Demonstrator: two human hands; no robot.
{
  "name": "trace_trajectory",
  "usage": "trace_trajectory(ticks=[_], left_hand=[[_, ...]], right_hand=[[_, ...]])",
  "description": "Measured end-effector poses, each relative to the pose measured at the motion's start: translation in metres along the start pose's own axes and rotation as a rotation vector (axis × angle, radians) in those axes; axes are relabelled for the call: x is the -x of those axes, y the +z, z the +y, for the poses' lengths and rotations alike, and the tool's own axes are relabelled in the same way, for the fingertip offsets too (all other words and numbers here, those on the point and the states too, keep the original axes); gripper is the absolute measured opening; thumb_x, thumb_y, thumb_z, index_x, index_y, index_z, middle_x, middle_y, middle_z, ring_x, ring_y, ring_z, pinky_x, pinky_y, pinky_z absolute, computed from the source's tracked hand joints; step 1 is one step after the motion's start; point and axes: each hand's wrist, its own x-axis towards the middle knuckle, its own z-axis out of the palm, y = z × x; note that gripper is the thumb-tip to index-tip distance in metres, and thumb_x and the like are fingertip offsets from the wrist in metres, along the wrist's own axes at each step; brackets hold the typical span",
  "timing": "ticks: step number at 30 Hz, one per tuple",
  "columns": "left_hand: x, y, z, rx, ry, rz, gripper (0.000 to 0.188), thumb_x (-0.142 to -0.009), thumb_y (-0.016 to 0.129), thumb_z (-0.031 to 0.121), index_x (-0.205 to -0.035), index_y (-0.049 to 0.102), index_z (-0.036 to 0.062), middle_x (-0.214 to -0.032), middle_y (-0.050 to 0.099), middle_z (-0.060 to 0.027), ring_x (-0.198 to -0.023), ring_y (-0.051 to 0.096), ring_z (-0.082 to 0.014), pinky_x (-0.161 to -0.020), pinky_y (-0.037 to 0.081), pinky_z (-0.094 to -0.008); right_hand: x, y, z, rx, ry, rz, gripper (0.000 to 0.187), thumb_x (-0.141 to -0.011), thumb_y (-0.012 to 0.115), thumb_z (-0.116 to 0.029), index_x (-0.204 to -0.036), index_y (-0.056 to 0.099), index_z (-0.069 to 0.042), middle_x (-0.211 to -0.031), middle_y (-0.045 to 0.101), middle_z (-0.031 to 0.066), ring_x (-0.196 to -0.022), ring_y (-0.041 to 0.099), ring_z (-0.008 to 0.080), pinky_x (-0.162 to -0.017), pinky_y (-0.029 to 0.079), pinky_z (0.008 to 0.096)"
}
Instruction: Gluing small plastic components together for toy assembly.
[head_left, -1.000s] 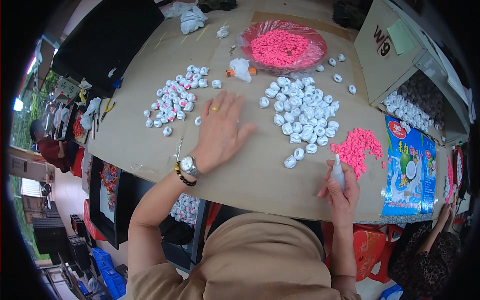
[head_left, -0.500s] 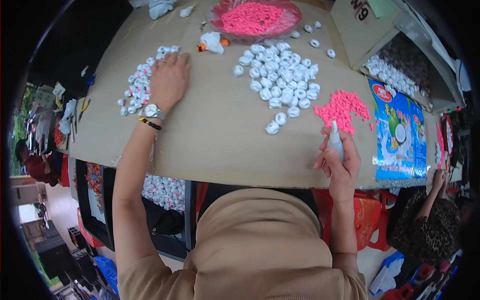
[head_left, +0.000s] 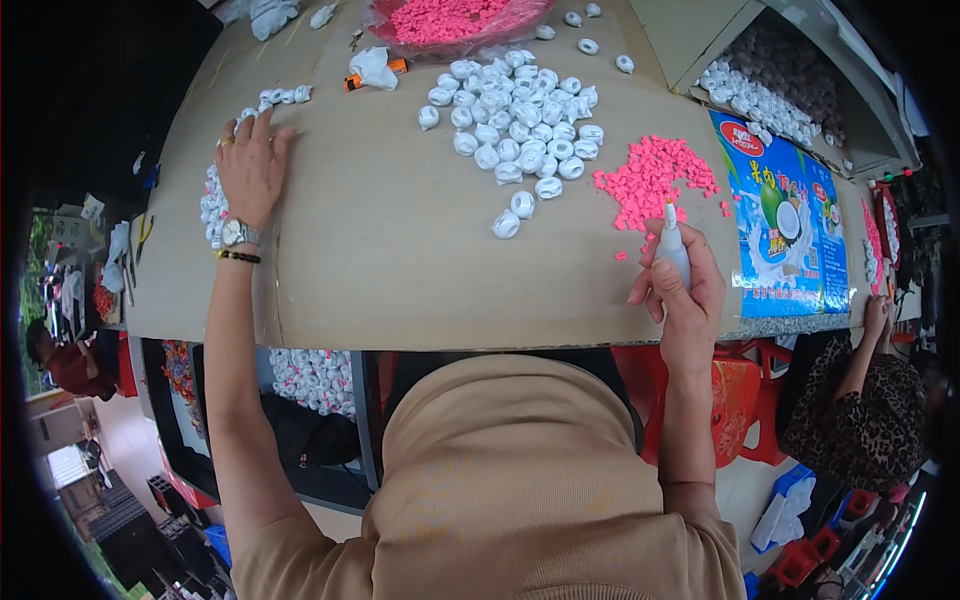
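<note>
- While everything lies around its bare middle, taken as the clock's centre with twelve pointing away from the person, the brown desk (head_left: 430, 270) is the largest thing in view.
- At two o'clock stands a beige box (head_left: 690, 42), its opening showing many wrapped white pieces.
- A red bowl (head_left: 470, 48) with clear plastic about it sits at twelve, filled with bright pink bits.
- At three o'clock lies a blue printed sheet (head_left: 785, 222) with a coconut pictured on it.
- The main white heap (head_left: 525, 112), made of rounded wrapped pieces, spreads at one o'clock; two pieces lie just off its near side.
- A smaller white batch (head_left: 213, 200) curves between nine and ten, along the outer side of the left hand and past its fingertips.
- Towards three is a pink heap (head_left: 650, 180) of small bits, between the main white heap and the printed sheet.
- The left hand (head_left: 253, 170), between nine and ten, is palm down with fingers extended and thumb apart, covering part of the smaller batch; what is under the palm cannot be told.
- The right hand (head_left: 690, 310), towards four, is curled around a white bottle (head_left: 672, 262), nozzle up, just on the near side of the pink heap.
- At eleven, a crumpled white tissue (head_left: 373, 68) lies against an orange object (head_left: 398, 66).
- On the left wrist are a silver watch (head_left: 238, 233) and, beside it, a dark beaded bracelet (head_left: 238, 257).
</note>
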Motion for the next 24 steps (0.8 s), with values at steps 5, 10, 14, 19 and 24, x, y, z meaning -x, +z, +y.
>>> trace_trajectory(ticks=[5, 10, 14, 19, 24], left_hand=[[0.018, -0.094, 0.110, 0.870, -0.098, -0.333, 0.034, -0.083, 0.067, 0.037, -0.095, 0.059, 0.0062, -0.069, 0.062, -0.0138, -0.069, 0.062, -0.0332, -0.061, 0.047, -0.0433], [0.043, -0.130, 0.186, 0.728, 0.108, -0.428, 0.035, -0.083, 0.068, 0.037, -0.097, 0.054, 0.0084, -0.063, 0.060, -0.0095, -0.058, 0.061, -0.0302, -0.050, 0.044, -0.0387], [0.046, -0.128, 0.202, 0.827, 0.103, -0.330, 0.033, -0.085, 0.066, 0.035, -0.099, 0.052, 0.0080, -0.065, 0.060, -0.0098, -0.058, 0.061, -0.0301, -0.048, 0.043, -0.0388], [0.059, -0.127, 0.203, 1.365, -0.117, -0.335, 0.030, -0.093, 0.059, 0.029, -0.112, 0.054, 0.0062, -0.073, 0.063, -0.0051, -0.053, 0.054, -0.0145, -0.045, 0.040, -0.0306], [0.067, -0.163, 0.200, 2.344, -0.818, -0.808, 0.034, -0.098, 0.050, 0.031, -0.119, 0.055, 0.0042, -0.095, 0.062, -0.0046, -0.064, 0.049, -0.0079, -0.054, 0.039, -0.0218]], right_hand=[[-0.002, 0.005, 0.002, -0.013, 0.024, -0.008, 0.031, -0.091, 0.058, -0.016, -0.117, 0.055, 0.000, -0.084, 0.053, 0.0001, -0.062, 0.053, 0.0065, -0.051, 0.035, 0.0195], [0.001, 0.012, 0.002, -0.041, 0.046, -0.042, 0.031, -0.091, 0.058, -0.015, -0.119, 0.055, -0.001, -0.084, 0.052, 0.0004, -0.063, 0.052, 0.0067, -0.053, 0.035, 0.0201], [0.005, 0.020, 0.000, -0.035, 0.054, -0.063, 0.032, -0.091, 0.057, -0.013, -0.121, 0.056, -0.001, -0.090, 0.052, 0.0019, -0.069, 0.052, 0.0071, -0.056, 0.039, 0.0208], [0.001, 0.018, 0.009, 0.058, -0.111, -0.082, 0.036, -0.087, 0.059, -0.006, -0.123, 0.056, -0.001, -0.102, 0.049, 0.0048, -0.082, 0.053, 0.0085, -0.062, 0.045, 0.0209], [0.000, 0.018, 0.011, 0.085, -0.214, -0.133, 0.034, -0.086, 0.065, -0.008, -0.116, 0.053, 0.003, -0.114, 0.056, 0.0139, -0.082, 0.063, 0.0176, -0.057, 0.047, 0.0222]])
